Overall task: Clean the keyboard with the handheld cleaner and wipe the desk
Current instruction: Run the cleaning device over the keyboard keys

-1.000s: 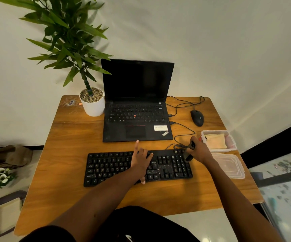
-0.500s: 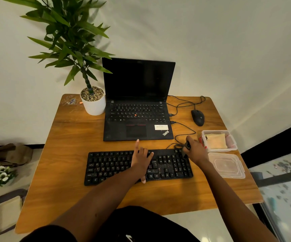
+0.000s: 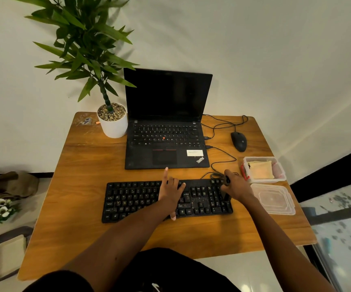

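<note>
I am at the start of the keyboard half of this job, I judge, and the desk half is not begun. My right hand is curled tight round the small black handheld cleaner, with only its dark top showing above my fingers. It sits at the far right end of the black full-size plastic keyboard, over the number pad. Whether its nozzle touches the keys I cannot tell, because my hand covers it.

My left hand lies flat on the middle of the keyboard with its fingers spread and straight, the forefinger reaching past the far edge. It grips nothing and seems only to steady the board.

Pale specks dot the keys between my two hands and near the arrow cluster, so I take that stretch as uncleaned. The left half looks darker, but I cannot say it is clean.

The keyboard lies square on the brown wooden desk, just in front of the open black laptop. For the wiping, a folded yellow cloth lies untouched in a clear plastic tub just beside my right hand. The tub's clear lid rests on the desk beside it.
</note>
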The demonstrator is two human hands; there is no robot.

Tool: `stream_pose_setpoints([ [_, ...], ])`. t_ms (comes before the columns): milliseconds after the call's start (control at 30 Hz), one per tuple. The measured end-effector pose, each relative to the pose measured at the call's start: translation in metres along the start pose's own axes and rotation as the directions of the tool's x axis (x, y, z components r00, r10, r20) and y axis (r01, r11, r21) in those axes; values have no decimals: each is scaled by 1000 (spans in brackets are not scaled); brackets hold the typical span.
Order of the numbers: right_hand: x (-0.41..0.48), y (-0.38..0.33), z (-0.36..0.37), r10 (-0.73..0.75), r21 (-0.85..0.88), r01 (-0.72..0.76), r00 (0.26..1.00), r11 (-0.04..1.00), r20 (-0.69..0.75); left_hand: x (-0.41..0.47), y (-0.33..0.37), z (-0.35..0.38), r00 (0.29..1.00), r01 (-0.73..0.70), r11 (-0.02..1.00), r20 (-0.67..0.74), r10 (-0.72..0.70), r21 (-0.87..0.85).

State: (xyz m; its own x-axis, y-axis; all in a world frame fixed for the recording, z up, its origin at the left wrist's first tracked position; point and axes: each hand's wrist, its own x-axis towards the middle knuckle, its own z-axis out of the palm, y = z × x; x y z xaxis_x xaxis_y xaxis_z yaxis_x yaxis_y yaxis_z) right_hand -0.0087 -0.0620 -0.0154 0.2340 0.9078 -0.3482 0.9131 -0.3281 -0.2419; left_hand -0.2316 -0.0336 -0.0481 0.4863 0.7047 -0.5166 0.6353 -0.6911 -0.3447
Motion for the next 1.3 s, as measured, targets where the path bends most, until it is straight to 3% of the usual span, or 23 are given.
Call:
stream_pose_setpoints([
  [67, 3, -3, -7, 21, 49, -22, 1000, 999, 21, 0, 0, -1, 1000, -1, 1000, 5, 1, 5],
  [233, 2, -14, -9, -3, 123, 23, 988, 992, -154, 0, 0, -1, 1000, 2, 1000, 13, -2, 5],
  [467, 0, -6, -3, -26, 77, 25, 1000, 997, 15, -1, 0, -1, 1000, -2, 1000, 12, 2, 11],
  [633, 0, -8, -2, -23, 130, 40, 991, 991, -130, 0, -1, 0, 1000, -4, 1000, 6, 4, 10],
  [867, -4, -6, 4, -18, 57, 20, 999, 998, -33, 0, 0, 0, 1000, -7, 1000, 5, 7, 22],
  [1000, -6, -8, 7, 7, 104, 6, 992, 995, -122, 0, -1, 0, 1000, -8, 1000, 0, 8, 21],
  [1167, -5, -9, 1, 13, 55, -13, 1000, 998, -8, 0, 0, 1, 1000, -7, 1000, 0, 7, 17],
  [1300, 3, -21, -9, 4, 182, 20, 991, 983, -132, 1, 0, 1, 1000, -4, 1000, 0, 4, 8],
])
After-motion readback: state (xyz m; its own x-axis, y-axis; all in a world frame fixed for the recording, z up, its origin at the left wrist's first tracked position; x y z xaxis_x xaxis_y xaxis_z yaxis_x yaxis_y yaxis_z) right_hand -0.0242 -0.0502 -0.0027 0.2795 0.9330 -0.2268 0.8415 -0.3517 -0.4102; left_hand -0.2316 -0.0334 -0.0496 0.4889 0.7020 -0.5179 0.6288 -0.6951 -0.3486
